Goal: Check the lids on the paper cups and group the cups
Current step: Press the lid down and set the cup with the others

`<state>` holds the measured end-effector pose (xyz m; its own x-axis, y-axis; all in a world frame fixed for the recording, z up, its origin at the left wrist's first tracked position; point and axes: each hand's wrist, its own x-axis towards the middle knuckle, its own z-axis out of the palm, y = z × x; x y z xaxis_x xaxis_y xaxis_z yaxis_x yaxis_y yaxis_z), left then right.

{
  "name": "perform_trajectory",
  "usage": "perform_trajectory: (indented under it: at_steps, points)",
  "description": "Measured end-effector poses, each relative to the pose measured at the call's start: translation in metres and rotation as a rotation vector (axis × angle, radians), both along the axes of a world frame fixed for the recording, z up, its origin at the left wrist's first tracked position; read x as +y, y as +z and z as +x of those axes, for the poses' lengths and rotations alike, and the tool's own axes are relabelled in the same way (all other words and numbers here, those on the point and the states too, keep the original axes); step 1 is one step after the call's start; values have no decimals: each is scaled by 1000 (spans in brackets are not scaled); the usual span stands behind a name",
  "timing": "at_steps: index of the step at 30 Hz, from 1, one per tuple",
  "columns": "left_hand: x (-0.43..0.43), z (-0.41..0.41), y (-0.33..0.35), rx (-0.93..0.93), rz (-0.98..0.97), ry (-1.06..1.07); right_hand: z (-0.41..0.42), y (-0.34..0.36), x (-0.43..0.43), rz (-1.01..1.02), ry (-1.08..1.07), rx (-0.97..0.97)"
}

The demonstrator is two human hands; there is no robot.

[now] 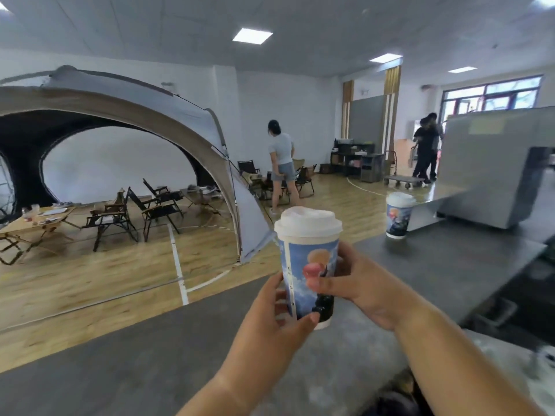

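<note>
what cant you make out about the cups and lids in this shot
Head view:
held paper cup: far side hidden by its own body, wall partly covered by the left hand and right hand
its lid: far rim seam out of sight, so full seating unclear
far paper cup: small, blurred; lid fit unreadable
pale object, lower right: blurred, cut by the frame edge
</note>
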<state>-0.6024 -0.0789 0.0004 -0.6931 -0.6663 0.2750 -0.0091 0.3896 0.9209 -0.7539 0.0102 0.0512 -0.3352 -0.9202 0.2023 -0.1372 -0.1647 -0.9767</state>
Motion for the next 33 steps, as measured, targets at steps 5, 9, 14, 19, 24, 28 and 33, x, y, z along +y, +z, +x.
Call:
perform_trajectory:
  at_steps: [5,9,14,19,24,28,33]
  points:
    - [16,-137,-5,-119,-11,-109,-123,-25,31,55,-173,19]
    - [20,-258,-24,-202,-10,-157,-233,-46,42,122,-267,91]
    - [20,-394,-40,-261,-8,-191,-358,-71,42,147,-375,69]
    - [8,-486,-57,-321,-44,-165,-440,-82,31,97,-425,-37]
    - [-9,-532,-64,-377,-90,-143,-487,-87,15,85,-435,-56]
    - [-17,-548,-63,-385,-107,-138,-509,-94,3,118,-451,-36]
    - [-21,-551,-60,-402,-98,-169,-507,-97,5,204,-511,9]
